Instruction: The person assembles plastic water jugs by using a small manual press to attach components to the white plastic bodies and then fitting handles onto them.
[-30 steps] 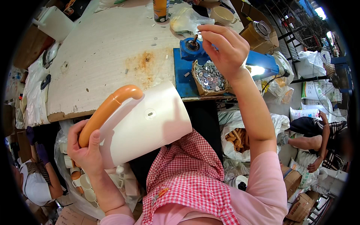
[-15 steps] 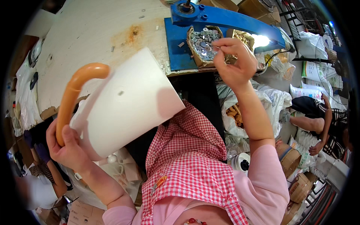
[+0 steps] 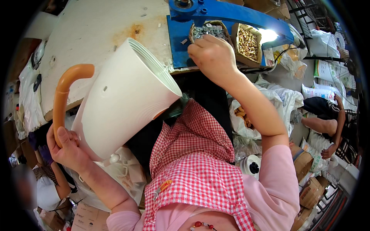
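Note:
My left hand (image 3: 67,148) is closed around the lower end of a curved tan handle (image 3: 63,92). The handle lies alongside a white plastic jug body (image 3: 119,104), which is tilted, its ribbed open mouth toward the upper right. A small hole shows in the jug's wall, and a white knob (image 3: 114,158) sticks out near its lower end. My right hand (image 3: 214,57) is curled in front of a box of flat metal washers (image 3: 210,30), above the bench's front edge. Its fingertips are hidden, so what they hold cannot be made out.
A blue press arm (image 3: 231,18) with a bright lamp (image 3: 268,35) reaches over the bench (image 3: 88,34). Beside the washers stands a box of brass-coloured rivets (image 3: 247,44). Bags of parts (image 3: 246,115) lie to the right. Other people sit at the far left and right.
My right hand has moved left and its fingers have curled downward, uncovering the rivet box. The jug has rolled and tipped, so its mouth now shows; my left hand still grips the handle.

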The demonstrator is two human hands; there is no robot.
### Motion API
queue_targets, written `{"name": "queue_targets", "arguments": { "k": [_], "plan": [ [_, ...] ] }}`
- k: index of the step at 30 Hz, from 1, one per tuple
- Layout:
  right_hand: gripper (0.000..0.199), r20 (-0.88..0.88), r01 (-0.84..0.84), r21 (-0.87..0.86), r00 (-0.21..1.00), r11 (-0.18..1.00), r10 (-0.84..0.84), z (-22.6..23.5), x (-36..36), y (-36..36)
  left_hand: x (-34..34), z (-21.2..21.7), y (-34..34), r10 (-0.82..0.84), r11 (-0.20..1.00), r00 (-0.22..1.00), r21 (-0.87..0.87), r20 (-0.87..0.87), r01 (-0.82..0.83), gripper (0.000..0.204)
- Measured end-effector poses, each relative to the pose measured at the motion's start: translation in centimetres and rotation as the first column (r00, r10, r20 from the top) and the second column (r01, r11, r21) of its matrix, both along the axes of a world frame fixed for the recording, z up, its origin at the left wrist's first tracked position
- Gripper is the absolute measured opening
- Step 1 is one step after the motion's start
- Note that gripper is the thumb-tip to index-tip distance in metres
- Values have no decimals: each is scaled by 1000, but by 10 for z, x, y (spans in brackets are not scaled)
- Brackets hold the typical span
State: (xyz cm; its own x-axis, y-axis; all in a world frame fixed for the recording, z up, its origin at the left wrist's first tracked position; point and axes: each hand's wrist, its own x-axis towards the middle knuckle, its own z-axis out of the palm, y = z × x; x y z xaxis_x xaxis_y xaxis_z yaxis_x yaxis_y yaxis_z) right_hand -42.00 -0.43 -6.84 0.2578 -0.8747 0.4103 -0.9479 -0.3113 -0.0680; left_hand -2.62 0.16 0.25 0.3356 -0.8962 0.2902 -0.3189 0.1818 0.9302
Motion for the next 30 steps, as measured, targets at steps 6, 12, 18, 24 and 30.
{"name": "queue_targets", "arguments": {
  "k": [6,12,18,24,30],
  "plan": [
    [9,-325,-270,-56,915,961,238,-7,57,-63,31,13,26,108,993,986,-33,-127,-113,23],
    [23,-246,-151,107,954,983,173,-22,26,-34,0,12,11,-78,994,997,73,-24,79,28],
    [29,-239,-153,149,953,977,186,8,44,-23,6,22,27,-162,983,973,63,-163,175,28],
    [38,-236,-176,196,947,965,220,8,50,-33,14,16,22,-186,980,966,31,-182,194,29],
    [51,324,-268,524,941,809,101,-14,46,-46,14,16,25,-172,985,978,-27,-117,170,30]
  ]
}}
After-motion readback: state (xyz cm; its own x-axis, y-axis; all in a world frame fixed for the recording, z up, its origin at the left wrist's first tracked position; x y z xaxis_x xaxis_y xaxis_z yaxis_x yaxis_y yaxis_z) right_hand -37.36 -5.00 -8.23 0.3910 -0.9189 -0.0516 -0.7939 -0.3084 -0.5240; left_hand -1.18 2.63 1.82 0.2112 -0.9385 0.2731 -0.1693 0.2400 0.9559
